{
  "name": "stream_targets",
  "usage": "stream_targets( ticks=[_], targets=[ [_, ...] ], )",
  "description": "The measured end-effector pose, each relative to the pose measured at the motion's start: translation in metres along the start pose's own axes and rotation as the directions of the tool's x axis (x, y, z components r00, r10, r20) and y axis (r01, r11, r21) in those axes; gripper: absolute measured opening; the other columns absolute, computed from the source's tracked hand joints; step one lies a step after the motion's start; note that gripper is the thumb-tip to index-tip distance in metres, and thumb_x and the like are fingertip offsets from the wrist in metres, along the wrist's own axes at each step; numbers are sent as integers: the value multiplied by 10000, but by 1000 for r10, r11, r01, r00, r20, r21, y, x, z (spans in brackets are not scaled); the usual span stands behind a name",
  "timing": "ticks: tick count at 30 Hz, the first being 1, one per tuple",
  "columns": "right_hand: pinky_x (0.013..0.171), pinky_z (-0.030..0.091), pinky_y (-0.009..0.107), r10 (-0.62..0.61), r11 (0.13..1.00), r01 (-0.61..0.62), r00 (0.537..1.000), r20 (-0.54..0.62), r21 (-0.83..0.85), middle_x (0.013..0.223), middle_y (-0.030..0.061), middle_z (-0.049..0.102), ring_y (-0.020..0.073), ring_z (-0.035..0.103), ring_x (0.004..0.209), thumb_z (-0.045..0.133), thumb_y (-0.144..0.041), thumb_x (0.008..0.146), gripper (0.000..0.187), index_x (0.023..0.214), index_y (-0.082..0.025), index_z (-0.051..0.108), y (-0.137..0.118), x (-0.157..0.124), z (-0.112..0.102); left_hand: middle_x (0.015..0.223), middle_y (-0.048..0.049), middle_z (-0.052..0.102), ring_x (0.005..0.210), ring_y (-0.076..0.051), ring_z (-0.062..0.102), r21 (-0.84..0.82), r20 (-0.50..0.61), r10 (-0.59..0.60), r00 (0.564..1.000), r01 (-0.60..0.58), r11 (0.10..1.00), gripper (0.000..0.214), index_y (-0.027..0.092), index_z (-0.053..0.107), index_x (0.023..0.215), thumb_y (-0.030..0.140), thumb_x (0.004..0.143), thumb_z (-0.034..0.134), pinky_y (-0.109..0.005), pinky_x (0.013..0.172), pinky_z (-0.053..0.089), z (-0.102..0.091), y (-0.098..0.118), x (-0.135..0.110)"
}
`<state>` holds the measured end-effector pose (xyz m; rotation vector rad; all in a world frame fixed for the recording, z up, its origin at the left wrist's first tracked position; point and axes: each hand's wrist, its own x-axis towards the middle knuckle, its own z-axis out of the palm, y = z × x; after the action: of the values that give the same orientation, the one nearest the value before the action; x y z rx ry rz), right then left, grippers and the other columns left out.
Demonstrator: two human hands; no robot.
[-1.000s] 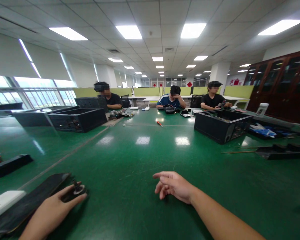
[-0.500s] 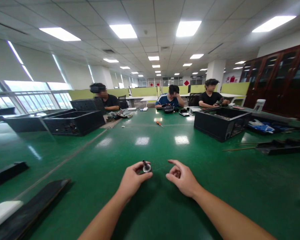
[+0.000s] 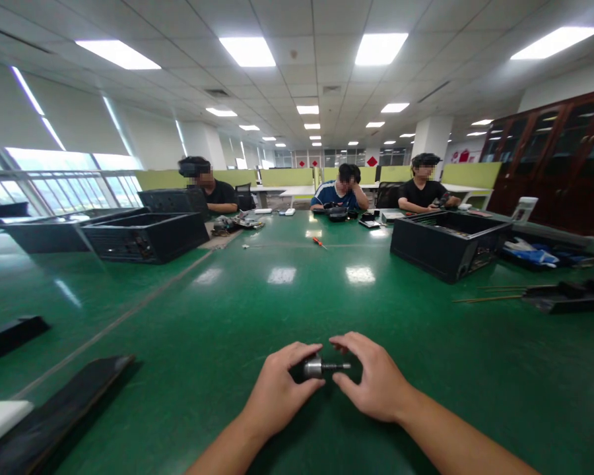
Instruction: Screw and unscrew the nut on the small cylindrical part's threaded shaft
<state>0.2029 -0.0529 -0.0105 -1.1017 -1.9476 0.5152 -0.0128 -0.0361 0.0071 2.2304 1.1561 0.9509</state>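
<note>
My left hand (image 3: 283,386) holds a small metal part, a silvery cylinder (image 3: 313,367) with a thin dark ridged shaft (image 3: 334,366) that ends in a bright tip. The part lies sideways, its shaft pointing right, low over the green table (image 3: 218,356). My right hand (image 3: 376,379) curves around the shaft's tip, thumb and fingers apart, with a visible gap to the metal. The cylinder's left end is hidden by my left hand.
Black computer cases stand left (image 3: 148,237) and right (image 3: 445,247). An orange screwdriver (image 3: 319,242) lies ahead. A dark flat panel (image 3: 64,409) and a white object (image 3: 2,422) are near left. Thin rods (image 3: 490,299) lie right. Several people sit across the table.
The metal part has turned from shaft-up to lying sideways, shaft toward the right. Both hands have moved closer together and nearer to me, and my right hand now curves around the shaft's tip.
</note>
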Motion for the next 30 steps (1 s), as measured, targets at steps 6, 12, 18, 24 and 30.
stream_targets(
  ticks=[6,12,18,24,30],
  targets=[
    [766,457,358,28,997,-24,998,57,-78,918,65,701,247,633,835,687,-245,760,232,990,-216,684,-6,-1,-1,917,-25,735,864,-195,681,-24,-60,45,997,-46,999,254,240,717,945,141,714,755,-312,803,517,3,5,-1],
    [727,453,322,-1,995,4,999,38,-97,853,37,677,215,618,783,671,-236,785,180,963,-214,683,-11,-4,-1,920,-4,726,871,-170,676,-66,-50,68,996,-71,995,317,245,724,958,78,692,761,-285,812,508,6,6,-3],
    [716,449,303,-26,993,31,999,42,-116,836,20,670,198,620,771,668,-218,795,109,904,-216,668,-11,-4,0,919,-2,728,865,-167,676,-82,-42,73,996,-76,994,305,249,732,961,93,701,765,-280,805,507,8,7,-4],
    [725,452,299,-49,995,53,998,46,-88,831,22,685,192,632,771,636,-222,845,47,884,-218,663,-9,-3,2,916,2,731,862,-164,679,-79,-48,59,997,-63,995,359,250,741,954,48,659,772,-273,805,510,8,9,-4],
    [732,455,300,-49,996,51,998,26,-68,829,18,685,192,632,773,642,-199,839,41,870,-222,655,-4,-4,3,905,5,734,849,-164,682,-67,-74,32,997,-37,997,342,247,744,941,67,653,787,-273,795,515,8,9,-4]
  ],
)
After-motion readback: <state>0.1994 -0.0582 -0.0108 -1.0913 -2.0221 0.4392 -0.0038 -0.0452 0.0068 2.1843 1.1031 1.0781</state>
